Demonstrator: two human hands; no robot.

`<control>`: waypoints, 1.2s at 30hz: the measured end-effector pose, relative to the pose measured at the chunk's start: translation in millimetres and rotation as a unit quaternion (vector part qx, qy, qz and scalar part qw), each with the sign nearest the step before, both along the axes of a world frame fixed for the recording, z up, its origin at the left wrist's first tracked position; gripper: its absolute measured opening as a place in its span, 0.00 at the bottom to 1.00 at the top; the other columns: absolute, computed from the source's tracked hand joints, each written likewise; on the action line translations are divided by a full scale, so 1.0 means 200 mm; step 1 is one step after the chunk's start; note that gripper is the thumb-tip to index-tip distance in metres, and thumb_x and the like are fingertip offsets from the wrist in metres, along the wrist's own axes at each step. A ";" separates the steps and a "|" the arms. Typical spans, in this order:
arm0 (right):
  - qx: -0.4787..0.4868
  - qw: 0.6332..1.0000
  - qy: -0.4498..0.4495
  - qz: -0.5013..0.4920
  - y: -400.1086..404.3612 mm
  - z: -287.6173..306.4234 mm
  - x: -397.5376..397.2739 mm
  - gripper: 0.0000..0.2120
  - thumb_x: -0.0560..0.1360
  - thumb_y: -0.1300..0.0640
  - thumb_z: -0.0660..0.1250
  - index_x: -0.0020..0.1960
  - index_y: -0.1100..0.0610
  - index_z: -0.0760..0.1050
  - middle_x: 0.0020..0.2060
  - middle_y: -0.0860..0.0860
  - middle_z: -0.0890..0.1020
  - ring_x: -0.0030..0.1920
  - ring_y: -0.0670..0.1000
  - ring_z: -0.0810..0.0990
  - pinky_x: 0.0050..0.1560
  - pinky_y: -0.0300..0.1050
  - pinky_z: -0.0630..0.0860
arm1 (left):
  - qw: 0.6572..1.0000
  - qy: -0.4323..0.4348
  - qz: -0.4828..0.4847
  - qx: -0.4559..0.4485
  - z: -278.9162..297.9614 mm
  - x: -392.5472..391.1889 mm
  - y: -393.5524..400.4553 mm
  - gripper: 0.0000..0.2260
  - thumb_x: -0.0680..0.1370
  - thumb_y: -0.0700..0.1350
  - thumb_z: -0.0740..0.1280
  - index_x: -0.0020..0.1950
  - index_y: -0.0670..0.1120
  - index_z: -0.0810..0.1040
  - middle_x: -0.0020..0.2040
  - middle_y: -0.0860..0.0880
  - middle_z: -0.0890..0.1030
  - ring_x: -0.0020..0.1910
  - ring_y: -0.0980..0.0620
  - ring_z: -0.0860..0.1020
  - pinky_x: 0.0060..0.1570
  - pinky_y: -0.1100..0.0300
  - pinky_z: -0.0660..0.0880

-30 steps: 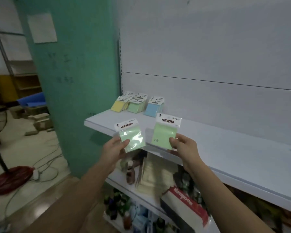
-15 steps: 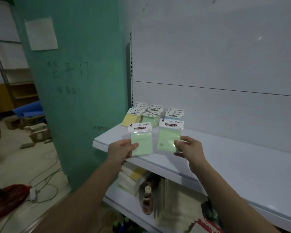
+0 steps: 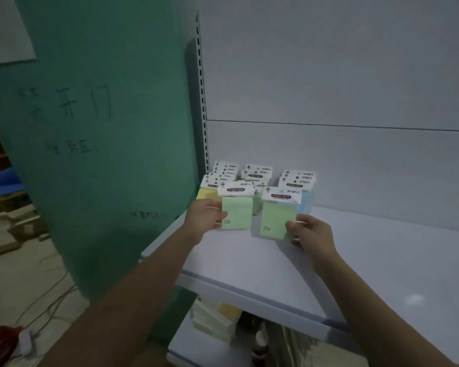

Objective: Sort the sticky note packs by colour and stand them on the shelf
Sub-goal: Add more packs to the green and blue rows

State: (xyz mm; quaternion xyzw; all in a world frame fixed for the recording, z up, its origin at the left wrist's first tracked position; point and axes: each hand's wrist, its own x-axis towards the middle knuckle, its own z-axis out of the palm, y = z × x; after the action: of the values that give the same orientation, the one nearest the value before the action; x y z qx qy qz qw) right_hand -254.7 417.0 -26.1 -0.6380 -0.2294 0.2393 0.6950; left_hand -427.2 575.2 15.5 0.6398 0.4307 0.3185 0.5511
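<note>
- Fingers first: the left hand (image 3: 206, 217) is pinched onto the left edge of a green pack (image 3: 236, 209), and the right hand (image 3: 309, 235) is pinched onto the lower right corner of a second green pack (image 3: 278, 218). Both packs are upright, side by side at frame centre, down at or just above the shelf (image 3: 368, 255).
- Progress looks decent imo: three rows already stand at the back, a yellow row (image 3: 210, 188) on the left, a green row (image 3: 257, 178) in the middle and a blue row (image 3: 300, 186) on the right.
- What's left, as far as I can tell, is setting these two down in front of the green row. Can't see any more loose packs.
- Room: loads of bare shelf to the right and toward the front edge. The tight side is the left, where the green pillar (image 3: 104, 154) and the slotted upright (image 3: 202, 102) sit just beside the yellow row.
</note>
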 end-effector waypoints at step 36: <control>-0.214 0.930 -0.237 -0.183 0.53 0.05 -0.14 0.15 0.78 0.50 0.65 0.60 0.57 0.69 0.45 0.49 0.77 0.45 0.51 0.76 0.44 0.44 0.72 | 0.833 0.248 -0.168 0.465 0.04 0.28 0.43 0.08 0.78 0.49 0.61 0.53 0.52 0.78 0.49 0.52 0.83 0.46 0.49 0.79 0.43 0.57 0.74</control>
State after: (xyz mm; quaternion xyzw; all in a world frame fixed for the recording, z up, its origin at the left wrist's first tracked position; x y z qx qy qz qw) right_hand -282.7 522.8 -15.3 -0.8408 -0.2101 -0.0067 0.4988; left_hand -371.2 661.6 22.8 0.9406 0.2398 0.2141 0.1089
